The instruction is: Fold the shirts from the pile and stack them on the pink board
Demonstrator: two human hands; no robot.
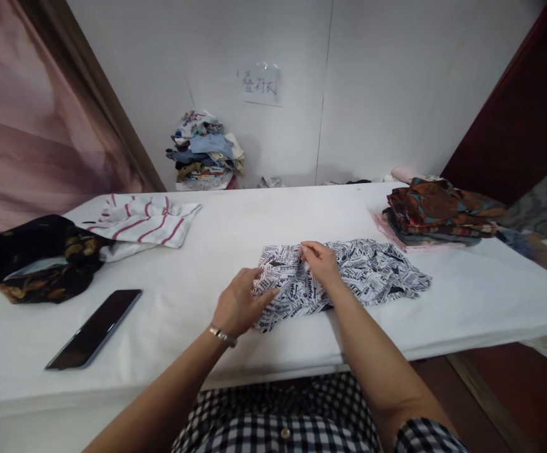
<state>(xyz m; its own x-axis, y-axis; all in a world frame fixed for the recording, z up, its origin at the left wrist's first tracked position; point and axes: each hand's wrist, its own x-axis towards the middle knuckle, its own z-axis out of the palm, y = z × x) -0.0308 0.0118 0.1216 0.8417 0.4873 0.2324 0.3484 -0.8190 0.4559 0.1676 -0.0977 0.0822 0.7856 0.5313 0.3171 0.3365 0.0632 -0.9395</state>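
A shirt point(372, 267) with a black-and-white newspaper print lies folded into a long strip on the table in front of me. My left hand point(239, 302) rests at the shirt's left edge, thumb stretched out over the cloth and apart from the fingers. Near the shirt's far edge, the thumb and fingertips of my right hand point(319, 261) are pinched together on the fabric. Part of the cloth is hidden beneath my right hand and forearm.
A white-covered table point(174, 340) holds a phone point(95, 328), a dark floral garment point(61, 267) and a red-striped white garment point(151, 220) on the left. Folded clothes point(438, 211) are stacked at right. Behind the table stands a clothes pile point(207, 151).
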